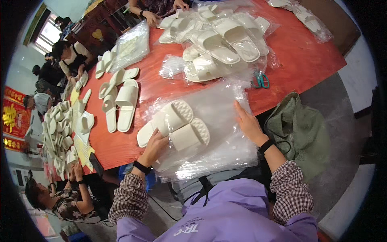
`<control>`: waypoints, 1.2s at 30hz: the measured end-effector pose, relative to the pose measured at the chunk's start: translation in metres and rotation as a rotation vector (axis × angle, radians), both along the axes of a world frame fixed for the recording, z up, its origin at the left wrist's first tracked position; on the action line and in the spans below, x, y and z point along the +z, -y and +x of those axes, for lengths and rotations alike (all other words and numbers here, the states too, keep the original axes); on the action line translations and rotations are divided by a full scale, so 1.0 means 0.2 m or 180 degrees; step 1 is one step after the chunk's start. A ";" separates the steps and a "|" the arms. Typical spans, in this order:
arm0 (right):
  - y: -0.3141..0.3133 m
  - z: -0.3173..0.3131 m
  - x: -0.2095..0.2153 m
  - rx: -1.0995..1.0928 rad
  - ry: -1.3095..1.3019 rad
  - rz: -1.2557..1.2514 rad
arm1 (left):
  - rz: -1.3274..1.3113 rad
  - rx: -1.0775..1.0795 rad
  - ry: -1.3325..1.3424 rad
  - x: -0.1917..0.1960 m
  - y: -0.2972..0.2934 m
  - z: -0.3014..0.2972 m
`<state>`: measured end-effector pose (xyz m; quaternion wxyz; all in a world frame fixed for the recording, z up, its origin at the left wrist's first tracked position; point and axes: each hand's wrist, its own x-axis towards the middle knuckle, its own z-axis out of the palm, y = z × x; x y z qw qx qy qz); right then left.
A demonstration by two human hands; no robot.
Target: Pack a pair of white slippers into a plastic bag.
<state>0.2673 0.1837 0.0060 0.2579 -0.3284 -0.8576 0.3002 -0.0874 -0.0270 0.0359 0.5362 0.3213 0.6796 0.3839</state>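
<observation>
A pair of cream slide slippers (186, 137) lies side by side over a stack of clear plastic bags (225, 155) at the table's near edge. My left hand (154, 147) is closed around the near left side of the pair, its fingertips partly hidden against the slippers. At the right edge of the bags, my right hand (249, 124) rests with its fingers stretched out, touching the plastic. Whether the slippers are partly inside the top bag, I cannot tell.
Bagged slippers (225, 38) are heaped at the far side of the red table (298, 68). Loose slippers (127, 105) stand to the left, with a larger pile (60, 125) beyond. Teal scissors (263, 80) lie near the right edge. Green cloth (298, 129) hangs at right. Several people work around.
</observation>
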 end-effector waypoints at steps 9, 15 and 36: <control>-0.02 0.03 -0.02 0.0001 0.0072 -0.0365 | 0.1004 0.1017 -0.3662 0.28 0.71 -0.25; -0.02 0.04 -0.01 0.0076 -0.0022 -0.0410 | 0.1099 0.1612 -0.4009 0.89 0.68 0.05; -0.06 0.09 -0.03 0.0118 -0.0254 -0.0112 | 0.1561 -0.0225 -0.3415 0.09 -0.19 0.68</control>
